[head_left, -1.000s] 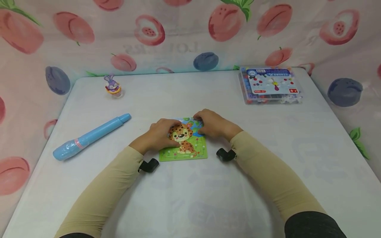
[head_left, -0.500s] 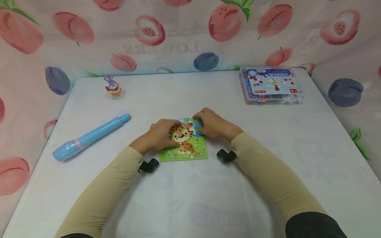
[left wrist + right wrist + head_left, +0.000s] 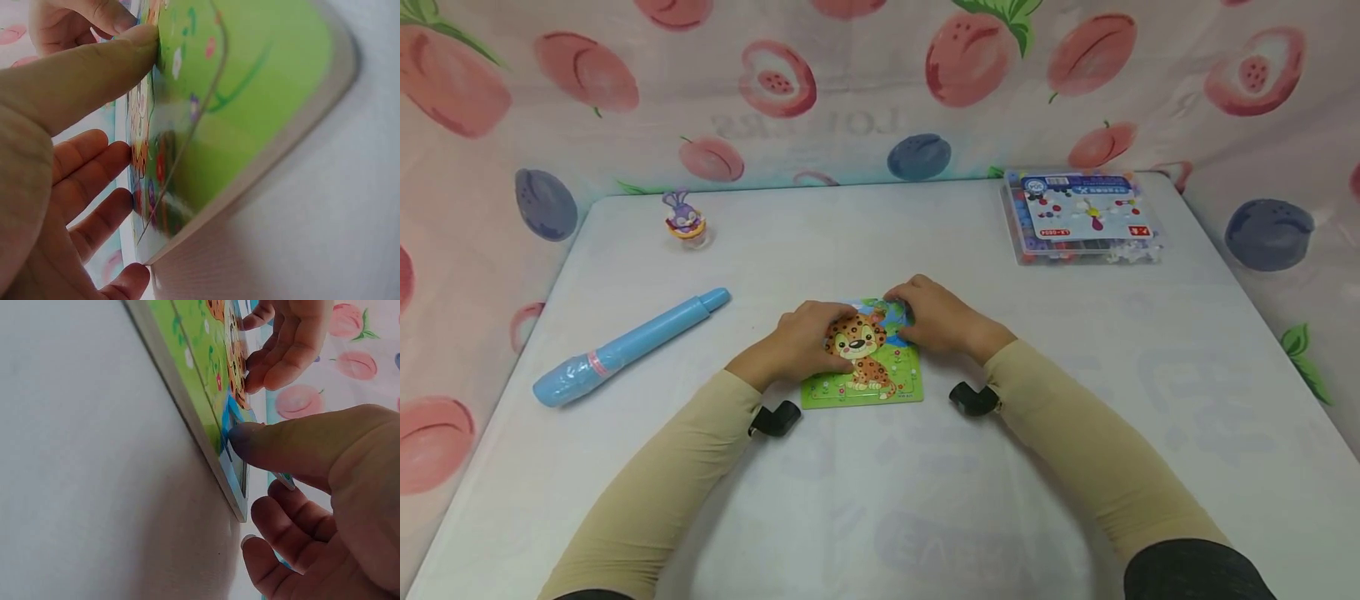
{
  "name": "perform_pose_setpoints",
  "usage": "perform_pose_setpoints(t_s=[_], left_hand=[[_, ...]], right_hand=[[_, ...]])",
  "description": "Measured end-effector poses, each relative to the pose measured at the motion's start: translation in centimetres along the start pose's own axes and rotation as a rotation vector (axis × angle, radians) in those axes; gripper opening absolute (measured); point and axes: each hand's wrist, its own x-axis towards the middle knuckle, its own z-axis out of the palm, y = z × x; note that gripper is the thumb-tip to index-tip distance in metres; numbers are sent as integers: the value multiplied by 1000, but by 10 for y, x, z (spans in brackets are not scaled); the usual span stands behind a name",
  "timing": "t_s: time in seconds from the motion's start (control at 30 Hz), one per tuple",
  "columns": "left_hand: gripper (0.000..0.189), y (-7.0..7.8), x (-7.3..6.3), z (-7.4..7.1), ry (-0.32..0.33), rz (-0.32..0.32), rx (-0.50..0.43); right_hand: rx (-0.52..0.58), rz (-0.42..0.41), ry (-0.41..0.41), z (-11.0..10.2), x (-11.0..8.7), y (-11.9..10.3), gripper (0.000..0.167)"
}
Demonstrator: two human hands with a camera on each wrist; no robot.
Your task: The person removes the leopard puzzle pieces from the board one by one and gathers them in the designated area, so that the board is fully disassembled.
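A jigsaw puzzle (image 3: 880,379) with a cartoon leopard on green grass lies flat at the middle of the table. My left hand (image 3: 808,337) rests over its left side; the thumb presses the face, as the left wrist view shows, with the fingers spread towards the far edge. My right hand (image 3: 943,317) is at the upper right corner, pinching a small puzzle piece (image 3: 285,480) between thumb and fingers. Most of that piece is hidden by the thumb. Beside the thumb, part of a bare recess (image 3: 237,464) shows inside the puzzle's border.
A light blue tube-shaped object (image 3: 632,346) lies at the left. Behind it stands a small purple rabbit-eared figure (image 3: 684,218). A clear plastic box (image 3: 1086,217) of colourful parts sits at the back right. Fruit-print cloth (image 3: 850,92) hangs behind the white table (image 3: 880,500).
Half a second ago a bright, tilted piece showed under my right fingers; now that glare is gone. The right hand has shifted very slightly. My left hand stays in place.
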Motion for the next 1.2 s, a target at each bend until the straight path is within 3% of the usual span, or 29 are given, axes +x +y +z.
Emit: perform_pose_setpoints(t_s=[0.37, 0.9, 1.2], left_hand=[[79, 0, -1, 2, -10, -18, 5], [78, 1, -3, 3, -8, -18, 12], [79, 0, -1, 3, -10, -18, 15]], right_hand=[[-32, 34, 40, -15, -14, 11, 51], [-17, 115, 144, -50, -62, 66, 46], [-27, 212, 128, -62, -89, 90, 46]])
